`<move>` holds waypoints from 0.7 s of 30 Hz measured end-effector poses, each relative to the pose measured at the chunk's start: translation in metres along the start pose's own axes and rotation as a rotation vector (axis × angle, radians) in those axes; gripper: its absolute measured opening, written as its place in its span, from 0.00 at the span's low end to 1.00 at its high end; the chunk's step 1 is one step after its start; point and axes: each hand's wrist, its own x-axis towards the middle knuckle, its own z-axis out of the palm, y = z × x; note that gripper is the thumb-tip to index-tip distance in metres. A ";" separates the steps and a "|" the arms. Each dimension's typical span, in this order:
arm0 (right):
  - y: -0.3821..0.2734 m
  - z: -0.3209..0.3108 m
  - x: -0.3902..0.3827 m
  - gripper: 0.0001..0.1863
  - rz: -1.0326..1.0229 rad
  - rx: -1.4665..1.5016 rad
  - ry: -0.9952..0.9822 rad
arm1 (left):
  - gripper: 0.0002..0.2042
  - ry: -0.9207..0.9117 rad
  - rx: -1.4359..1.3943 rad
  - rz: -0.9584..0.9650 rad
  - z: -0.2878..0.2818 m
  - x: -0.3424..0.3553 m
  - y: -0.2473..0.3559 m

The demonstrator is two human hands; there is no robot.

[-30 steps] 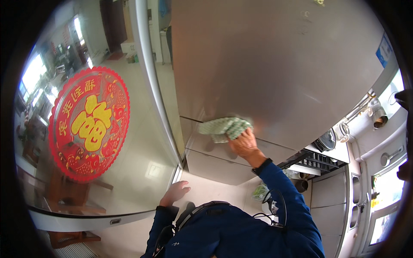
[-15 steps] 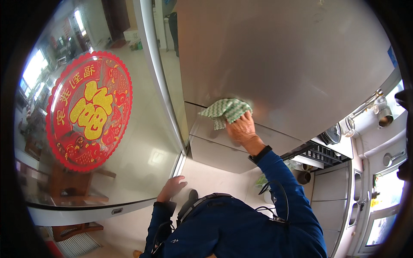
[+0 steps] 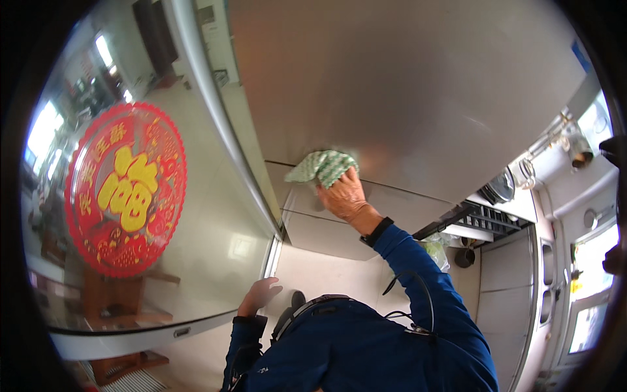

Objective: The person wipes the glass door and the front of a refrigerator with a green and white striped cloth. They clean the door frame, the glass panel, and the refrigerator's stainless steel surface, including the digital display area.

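Note:
My right hand (image 3: 345, 198) is closed on a green and white patterned cloth (image 3: 321, 166). It presses the cloth to the smooth silver-grey front of what looks like a refrigerator (image 3: 405, 98), right by the horizontal seam between its upper and lower panels. Part of the cloth spreads out to the left of the fingers. Low beside my body hangs my left hand (image 3: 258, 296), its fingers loosely bent and apart, holding nothing. The frame of a glass sliding door is nearest to it.
The glass door (image 3: 215, 261) on the left bears a round red and gold sticker (image 3: 127, 189). To the right are a black rack (image 3: 486, 222), a dark pot (image 3: 464, 257), a clear bag (image 3: 436, 251) and pale cabinets (image 3: 503, 287). A window (image 3: 591, 281) lies at the far right.
My view has shifted a little. My right hand and the cloth have slid slightly left along the seam, still against the panel. My left hand stays low at my side.

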 end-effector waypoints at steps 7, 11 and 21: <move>0.039 -0.046 -0.059 0.26 0.361 0.059 0.117 | 0.24 0.025 -0.064 0.100 -0.004 0.023 0.018; 0.064 -0.069 -0.058 0.27 0.419 0.040 0.206 | 0.21 -0.027 0.010 0.060 0.006 0.023 0.009; 0.035 -0.037 -0.079 0.25 0.473 0.150 -0.035 | 0.24 -0.094 -0.046 0.076 0.003 0.039 0.032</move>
